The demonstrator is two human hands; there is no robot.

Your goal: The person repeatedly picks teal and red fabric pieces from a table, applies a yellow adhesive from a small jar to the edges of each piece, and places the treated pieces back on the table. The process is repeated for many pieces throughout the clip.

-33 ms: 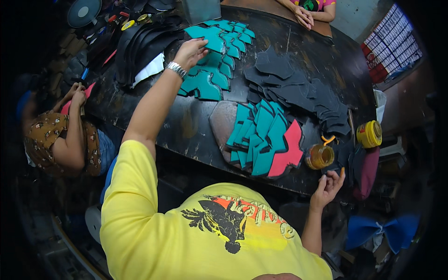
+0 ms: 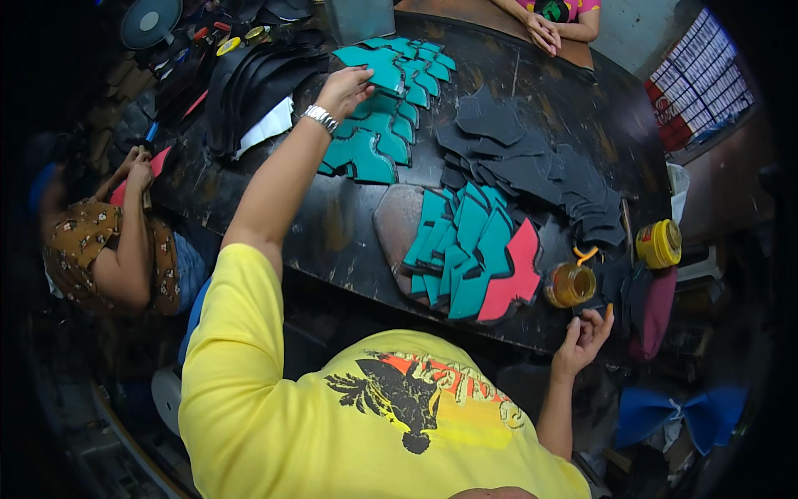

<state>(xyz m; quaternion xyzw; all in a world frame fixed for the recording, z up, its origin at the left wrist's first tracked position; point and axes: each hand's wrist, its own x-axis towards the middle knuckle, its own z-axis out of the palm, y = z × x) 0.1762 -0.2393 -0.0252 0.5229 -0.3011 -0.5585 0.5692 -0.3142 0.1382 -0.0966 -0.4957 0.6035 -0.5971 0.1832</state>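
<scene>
My left hand [image 2: 347, 90] reaches over the table, its fingers closed at the near edge of a teal cut piece [image 2: 376, 65] with dark edges. That piece lies on overlapping rows of similar teal pieces [image 2: 363, 158]. Low at the right, my right hand [image 2: 582, 343] is held palm up beside the table edge, fingers loosely bent and apart. An orange tip [image 2: 609, 310] shows at one finger; I cannot tell whether it is a cover. Just beyond that hand stands an open glass jar [image 2: 570, 284] of amber stuff. Left of the jar, a red piece [image 2: 514, 274] rests against a teal pile [image 2: 465, 245].
Dark grey cut pieces [image 2: 532, 162] spread across the table [image 2: 332, 224]. A yellow tub [image 2: 658, 244] stands at the right edge, and black sheets [image 2: 249, 91] lie back left. One person [image 2: 125, 241] works at the left with a red piece; another's hands [image 2: 544, 35] rest at the far edge.
The whole view has shifted very slightly. Both hands keep their places by the same things.
</scene>
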